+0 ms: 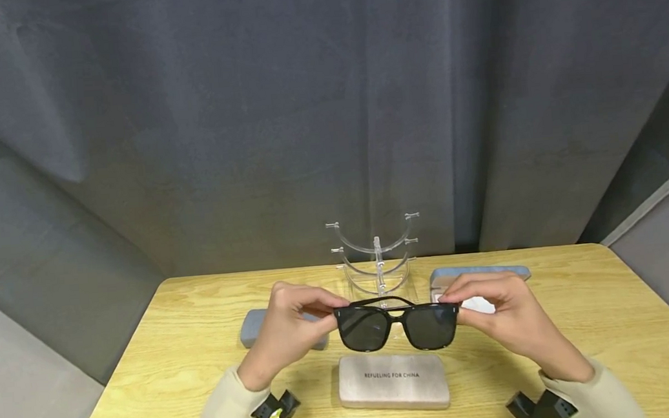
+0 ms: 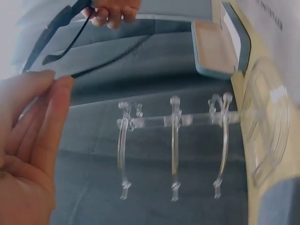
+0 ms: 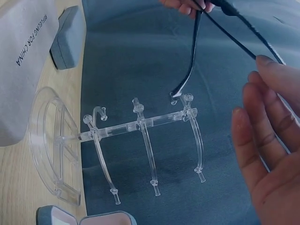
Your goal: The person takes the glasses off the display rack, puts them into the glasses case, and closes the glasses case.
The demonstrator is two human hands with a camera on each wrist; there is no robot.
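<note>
Black-framed sunglasses (image 1: pixel 366 331) with dark lenses are held up above the table, lenses towards me. My left hand (image 1: pixel 296 322) pinches the frame's left corner between thumb and fingers. At the opposite corner my right hand (image 1: pixel 507 313) pinches the frame the same way. One temple arm shows behind the lenses, and in the right wrist view a temple tip overlaps the top of a clear display stand (image 3: pixel 150 123); whether they touch I cannot tell. That stand, with several curved arms, is bare of glasses and rises behind the sunglasses.
A pale glasses case (image 1: pixel 394 389) lettered "REFUELING FOR CHINA" lies shut in front. Behind my left hand is a closed blue-grey case (image 1: pixel 253 327). An open blue case (image 1: pixel 490 269), holding something white, stands behind my right hand. A grey curtain (image 1: pixel 248 144) hangs beyond the wooden table (image 1: pixel 148 377).
</note>
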